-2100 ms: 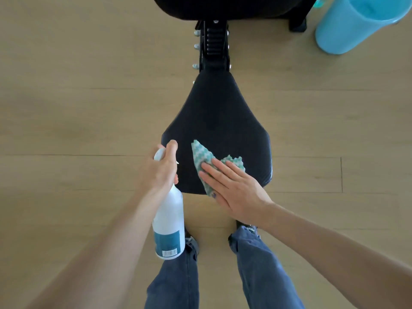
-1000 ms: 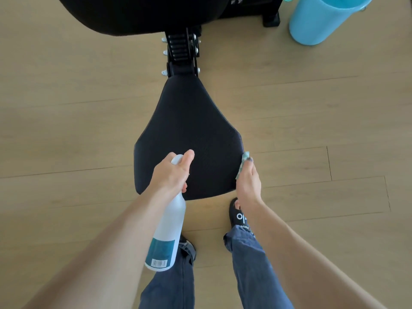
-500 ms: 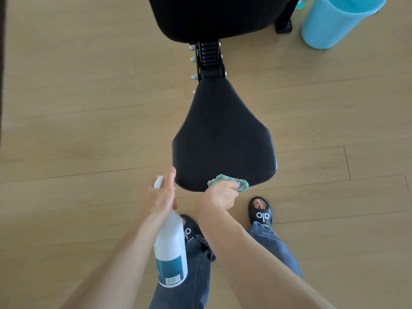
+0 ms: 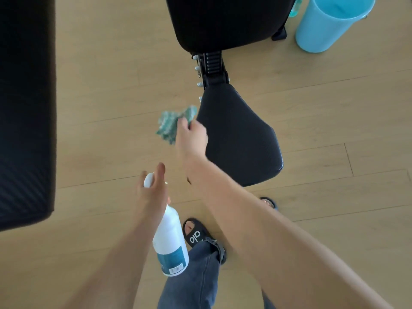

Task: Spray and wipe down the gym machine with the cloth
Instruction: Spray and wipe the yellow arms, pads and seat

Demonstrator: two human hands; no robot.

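Cloth (image 4: 172,124) now off seat (image 4: 240,139) left edge — over open floor (image 4: 111,134)

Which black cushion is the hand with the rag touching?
The small seat cushion nearest the feet; the right hand holds the rag at its left edge. The other two black cushions go untouched.

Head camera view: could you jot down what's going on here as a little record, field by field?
setting: wooden floor, seen from above
machine: black padded seat, larger black pad beyond it
right hand: grips a teal cloth at the seat's left edge
left hand: holds a white spray bottle, nozzle end up
nearby: light blue bucket at top right
feet: black sandals
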